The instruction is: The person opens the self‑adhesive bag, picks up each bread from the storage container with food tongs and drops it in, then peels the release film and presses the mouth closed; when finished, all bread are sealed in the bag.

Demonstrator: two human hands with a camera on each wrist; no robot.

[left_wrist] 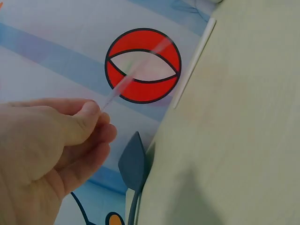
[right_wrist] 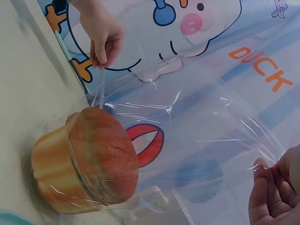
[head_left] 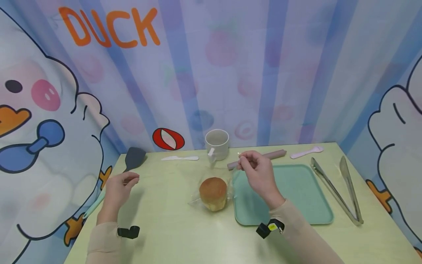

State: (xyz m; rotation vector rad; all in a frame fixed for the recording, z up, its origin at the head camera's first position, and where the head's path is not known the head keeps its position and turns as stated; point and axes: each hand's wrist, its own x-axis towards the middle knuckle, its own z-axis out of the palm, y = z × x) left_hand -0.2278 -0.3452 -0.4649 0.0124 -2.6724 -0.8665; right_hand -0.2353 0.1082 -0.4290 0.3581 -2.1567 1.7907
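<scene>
A round-topped bread bun (head_left: 213, 192) sits on the table inside a clear plastic bag (right_wrist: 159, 98), whose loose film spreads out above and beside it. My right hand (head_left: 258, 174) pinches the bag's far end between thumb and fingers, drawing the film out in the right wrist view. Off to the left, my left hand (head_left: 115, 190) pinches a thin see-through plastic strip (left_wrist: 124, 84) between thumb and forefinger. That strip sticks out from the fingertips in the left wrist view. The remaining left fingers are loosely bent.
A green tray (head_left: 296, 198) lies under my right forearm, with metal tongs (head_left: 351, 205) beyond it. At the back are a white mug (head_left: 217, 145), white knife (head_left: 180, 158), mauve rod (head_left: 277, 154) and pink spoon (head_left: 306, 152). A grey-headed spatula (head_left: 134, 158) lies beside my left hand.
</scene>
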